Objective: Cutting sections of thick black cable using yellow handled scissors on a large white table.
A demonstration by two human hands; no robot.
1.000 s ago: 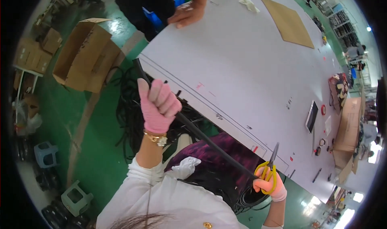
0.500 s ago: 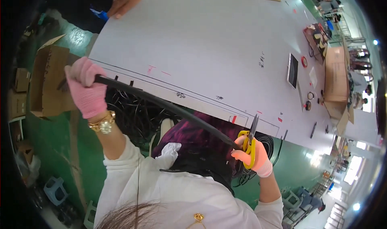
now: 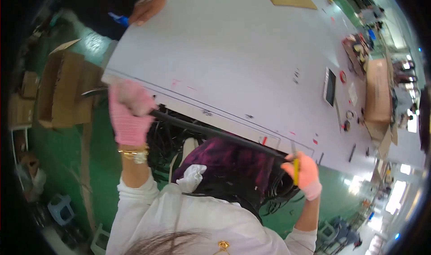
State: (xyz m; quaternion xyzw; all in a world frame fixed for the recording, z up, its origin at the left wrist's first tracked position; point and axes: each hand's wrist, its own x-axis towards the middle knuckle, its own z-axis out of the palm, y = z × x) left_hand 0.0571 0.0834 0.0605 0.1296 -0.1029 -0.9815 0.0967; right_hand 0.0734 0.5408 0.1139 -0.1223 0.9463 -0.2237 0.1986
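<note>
A long black tube or cable bundle [image 3: 215, 133] stretches between my hands along the near table edge. In a pink glove, my left hand [image 3: 131, 111] is closed around its left part, and a short dark tail sticks out beyond the glove. My right hand [image 3: 309, 174], also gloved in pink, holds yellow-handled scissors [image 3: 296, 170], seen almost edge-on with the blades pointing away from me. The tube's right end meets the fingers of that hand. Whether they pinch it is hard to see.
The white table [image 3: 224, 62] bears drawn lines and marks. A device with a dark screen [image 3: 330, 88], tape rolls [image 3: 347, 125] and a carton [image 3: 378, 84] are at the right. Another person's hand [image 3: 150, 5] rests at the far left corner. Black cables [image 3: 168, 142] hang below the edge.
My left hand has moved right and slightly nearer, bringing the tube closer along the table edge. My right hand has shifted right with the scissors, which have turned edge-on.
</note>
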